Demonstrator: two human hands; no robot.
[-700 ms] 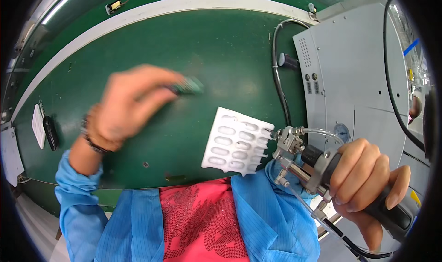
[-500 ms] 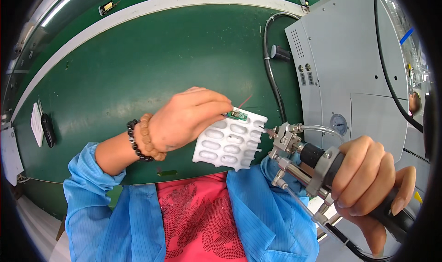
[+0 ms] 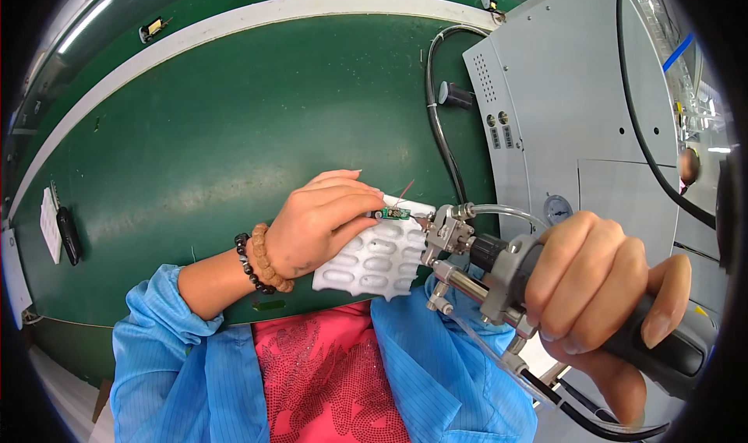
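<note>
My left hand [image 3: 315, 223] pinches a small green circuit board [image 3: 396, 213] by its left end, above the far edge of a white moulded tray [image 3: 376, 264] with rounded pockets. From the board a thin red wire [image 3: 407, 187] sticks up. My right hand [image 3: 598, 287] is wrapped round the black handle of a dispensing gun [image 3: 485, 250], which has metal fittings and clear tubes. The gun's tip [image 3: 421, 220] points left, close to the board's right end; whether they touch I cannot tell.
A grey machine cabinet [image 3: 545, 92] with a gauge [image 3: 557, 209] stands at the right. Beside it a black hose [image 3: 430, 92] and a dark cylinder [image 3: 455, 95] lie on the green table [image 3: 257, 108]. At far left are a notepad [image 3: 50, 225] and a black object [image 3: 68, 236]. Small parts [image 3: 153, 29] sit beyond the white strip.
My left hand has shifted nearer with the circuit board, now more level. The gun in my right hand has moved left, bringing its tip close to the board. The whole view has shifted slightly.
</note>
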